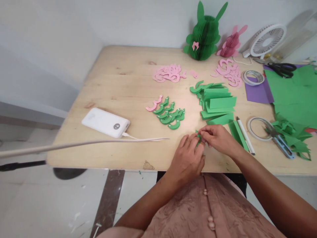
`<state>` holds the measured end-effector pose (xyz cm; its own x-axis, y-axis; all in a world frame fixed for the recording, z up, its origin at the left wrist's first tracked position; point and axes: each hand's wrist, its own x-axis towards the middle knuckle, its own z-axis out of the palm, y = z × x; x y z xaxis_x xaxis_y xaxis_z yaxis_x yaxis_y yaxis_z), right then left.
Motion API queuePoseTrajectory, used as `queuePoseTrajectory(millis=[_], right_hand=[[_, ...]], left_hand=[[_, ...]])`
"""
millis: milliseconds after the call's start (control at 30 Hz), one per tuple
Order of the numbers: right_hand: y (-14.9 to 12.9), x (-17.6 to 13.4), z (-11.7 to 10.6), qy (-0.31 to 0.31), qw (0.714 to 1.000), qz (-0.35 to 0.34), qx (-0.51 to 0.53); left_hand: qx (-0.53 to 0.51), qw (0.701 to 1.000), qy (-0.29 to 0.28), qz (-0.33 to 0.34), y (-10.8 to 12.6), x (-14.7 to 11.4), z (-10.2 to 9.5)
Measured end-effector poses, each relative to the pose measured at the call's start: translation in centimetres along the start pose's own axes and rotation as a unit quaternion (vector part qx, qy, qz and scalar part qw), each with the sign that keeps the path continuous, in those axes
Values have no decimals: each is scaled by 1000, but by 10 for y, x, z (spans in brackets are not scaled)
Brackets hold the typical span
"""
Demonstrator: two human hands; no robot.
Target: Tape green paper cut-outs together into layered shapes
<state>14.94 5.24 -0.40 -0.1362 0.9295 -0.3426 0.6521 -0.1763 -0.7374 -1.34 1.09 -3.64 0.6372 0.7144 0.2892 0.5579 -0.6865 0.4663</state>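
Observation:
Near the table's front edge, a small green paper piece [197,133] lies mostly hidden under my fingers. My left hand [189,154] presses it against the tabletop, fingers bent and close together. Thumb and forefinger of my right hand [216,138] pinch at its upper right end. Just beyond, green curved paper cutouts [169,115] with small whitish strips at their ends lie in overlapping rows, with pink curved cutouts [154,104] beside them. A stack of folded green paper strips [219,100] sits behind my right hand.
Pink cutout piles [169,73], a green honeycomb paper rabbit [204,36], a pink paper rabbit [231,43] and a fan [268,40] stand farther back. At right are tape rolls [253,78], black scissors [282,68], a blue cutter [283,145] and a marker [245,134]. A power bank [105,122] lies left.

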Motion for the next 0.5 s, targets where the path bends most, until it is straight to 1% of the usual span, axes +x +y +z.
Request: queuePoseTrajectory(millis=[167,333,400,500], right_hand=[[-1,-3,1,0,1000,-4,1],[2,-4,2,5,1000,3,27],[2,-5,3,23,1000,-1,15],[1,-10,2,75,997,-2,-17]], left_hand=[[1,1000,-2,2,0,0,0],[-3,1000,-3,-2,0,0,-1],[-6,1000,-4,-2,0,0,0],[-12,1000,-1,-3,0,0,0]])
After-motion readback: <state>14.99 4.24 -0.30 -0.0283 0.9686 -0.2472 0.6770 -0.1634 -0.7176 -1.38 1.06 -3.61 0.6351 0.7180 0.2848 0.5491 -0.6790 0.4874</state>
